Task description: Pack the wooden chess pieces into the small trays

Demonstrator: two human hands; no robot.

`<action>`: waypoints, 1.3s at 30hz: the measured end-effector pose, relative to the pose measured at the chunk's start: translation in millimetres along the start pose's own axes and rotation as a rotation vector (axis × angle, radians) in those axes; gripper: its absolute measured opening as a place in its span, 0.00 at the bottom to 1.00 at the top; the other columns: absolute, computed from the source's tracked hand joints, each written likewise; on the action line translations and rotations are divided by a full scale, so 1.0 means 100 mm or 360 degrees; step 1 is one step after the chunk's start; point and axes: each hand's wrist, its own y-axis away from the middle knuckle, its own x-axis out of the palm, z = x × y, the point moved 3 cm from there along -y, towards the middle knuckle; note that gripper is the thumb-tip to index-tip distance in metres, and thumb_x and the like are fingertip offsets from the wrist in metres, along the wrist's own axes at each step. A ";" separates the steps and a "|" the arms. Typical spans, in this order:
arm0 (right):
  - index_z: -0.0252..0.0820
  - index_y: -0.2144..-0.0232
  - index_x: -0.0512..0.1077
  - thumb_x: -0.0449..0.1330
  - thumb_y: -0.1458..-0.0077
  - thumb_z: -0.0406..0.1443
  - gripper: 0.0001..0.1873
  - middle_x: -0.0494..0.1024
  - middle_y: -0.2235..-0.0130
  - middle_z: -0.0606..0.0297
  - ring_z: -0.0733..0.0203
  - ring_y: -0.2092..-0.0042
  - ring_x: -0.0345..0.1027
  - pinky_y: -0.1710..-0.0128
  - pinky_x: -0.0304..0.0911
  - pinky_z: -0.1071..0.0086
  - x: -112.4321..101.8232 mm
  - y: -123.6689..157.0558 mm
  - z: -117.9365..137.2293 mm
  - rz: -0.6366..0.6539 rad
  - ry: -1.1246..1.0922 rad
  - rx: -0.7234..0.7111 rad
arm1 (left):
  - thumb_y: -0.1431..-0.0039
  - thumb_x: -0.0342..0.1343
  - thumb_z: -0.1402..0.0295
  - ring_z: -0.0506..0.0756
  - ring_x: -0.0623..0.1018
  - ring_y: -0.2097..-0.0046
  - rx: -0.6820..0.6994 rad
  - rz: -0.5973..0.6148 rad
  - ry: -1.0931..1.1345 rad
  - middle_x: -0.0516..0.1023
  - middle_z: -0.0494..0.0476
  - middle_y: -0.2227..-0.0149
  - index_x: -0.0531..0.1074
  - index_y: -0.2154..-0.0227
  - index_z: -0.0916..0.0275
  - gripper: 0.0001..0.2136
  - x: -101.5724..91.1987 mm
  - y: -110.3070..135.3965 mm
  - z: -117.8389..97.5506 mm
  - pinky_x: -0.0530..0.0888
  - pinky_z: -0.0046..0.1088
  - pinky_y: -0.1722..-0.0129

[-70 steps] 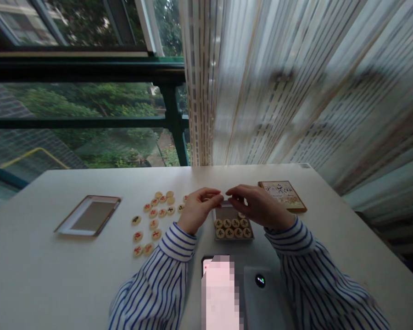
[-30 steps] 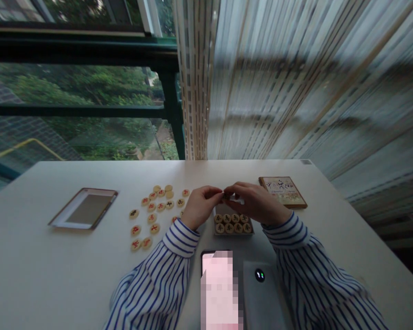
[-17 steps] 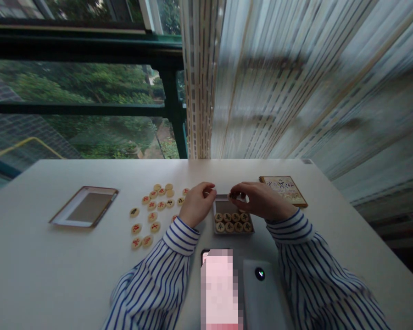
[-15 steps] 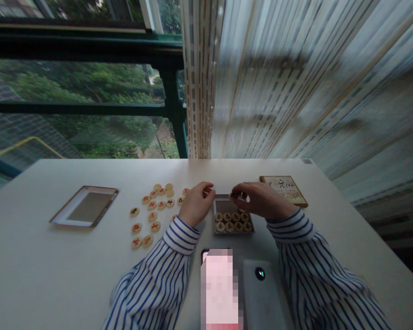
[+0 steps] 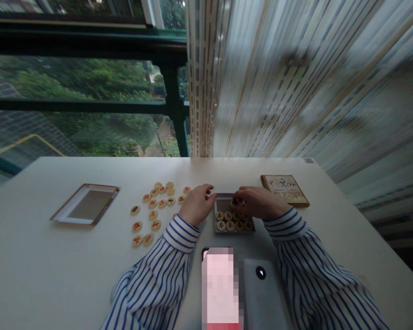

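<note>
My right hand (image 5: pixel 256 201) is over the back right part of a small open box (image 5: pixel 223 203), its fingertips pinched around a Chinese chess piece (image 5: pixel 233 204) that they mostly hide. Two rows of round wooden pieces with black characters, such as this chess piece (image 5: pixel 230 225), fill the front of the box. At the box's left edge is my left hand (image 5: pixel 197 204), thumb and fingers apart, with nothing seen in it. Left of that hand, several loose pieces (image 5: pixel 153 214), mostly red-marked, lie scattered on the white table (image 5: pixel 86 270); a few are partly behind the hand.
A shallow box lid (image 5: pixel 86 205) lies at the left. On the right, behind my right hand, is a decorated flat box (image 5: pixel 286 189). Close to me are a blurred-out phone-like thing (image 5: pixel 220 288) and a grey device (image 5: pixel 264 298) with a round black dial. A curtain (image 5: pixel 261 91) hangs behind the table.
My right hand has lowered the piece into the box's back area and turned slightly more over it. My left hand has stayed nearly in place. The whole view has shifted slightly.
</note>
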 end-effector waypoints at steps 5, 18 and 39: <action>0.44 0.66 0.75 0.53 0.47 0.43 0.14 0.75 0.67 0.59 0.60 0.68 0.69 0.72 0.57 0.71 0.05 -0.02 -0.03 0.0078 0.0007 0.0027 | 0.49 0.52 0.67 0.55 0.74 0.67 0.0016 0.0050 -0.0042 0.76 0.60 0.67 0.72 0.62 0.64 0.12 0.01 0.00 0.02 0.68 0.30 0.65; 0.43 0.68 0.75 0.50 0.47 0.43 0.16 0.75 0.68 0.59 0.62 0.69 0.68 0.71 0.56 0.72 0.08 -0.04 -0.04 0.0243 0.0042 0.0034 | 0.45 0.48 0.67 0.53 0.75 0.63 0.0000 0.0200 -0.0318 0.76 0.60 0.62 0.69 0.56 0.66 0.15 0.03 0.00 0.01 0.70 0.28 0.61; 0.46 0.63 0.74 0.53 0.49 0.38 0.13 0.74 0.65 0.60 0.62 0.66 0.68 0.69 0.57 0.73 0.07 -0.03 -0.06 0.0281 0.0015 0.0042 | 0.45 0.48 0.66 0.53 0.75 0.64 0.0004 0.0222 -0.0336 0.75 0.61 0.61 0.69 0.56 0.67 0.16 0.02 0.00 0.01 0.70 0.29 0.62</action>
